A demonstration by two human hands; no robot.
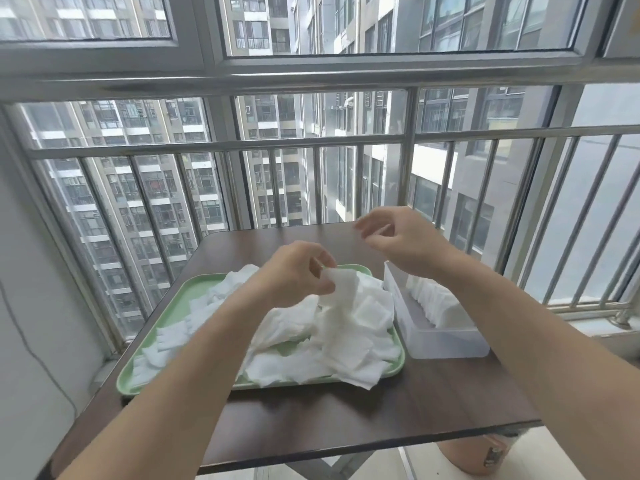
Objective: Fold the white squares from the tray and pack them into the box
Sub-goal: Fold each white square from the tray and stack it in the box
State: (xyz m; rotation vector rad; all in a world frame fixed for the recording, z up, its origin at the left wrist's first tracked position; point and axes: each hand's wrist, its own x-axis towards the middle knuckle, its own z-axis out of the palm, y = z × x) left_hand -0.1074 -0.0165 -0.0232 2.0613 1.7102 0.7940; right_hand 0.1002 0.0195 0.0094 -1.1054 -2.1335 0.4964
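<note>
Left hand (294,271) fingers (320,259) pinch white square (343,282) above tray (173,306)

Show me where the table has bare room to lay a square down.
Bare table: the wide strip between the tray and the table's front edge, and the strip behind the tray. Crowded: tray heaped with squares; box close beside it.

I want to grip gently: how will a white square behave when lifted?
Probably floppy: the square the left hand pinches droops and creases. Likely very light, since a fingertip pinch holds it. Neighbours overlap on the tray, so one may drag along.
</note>
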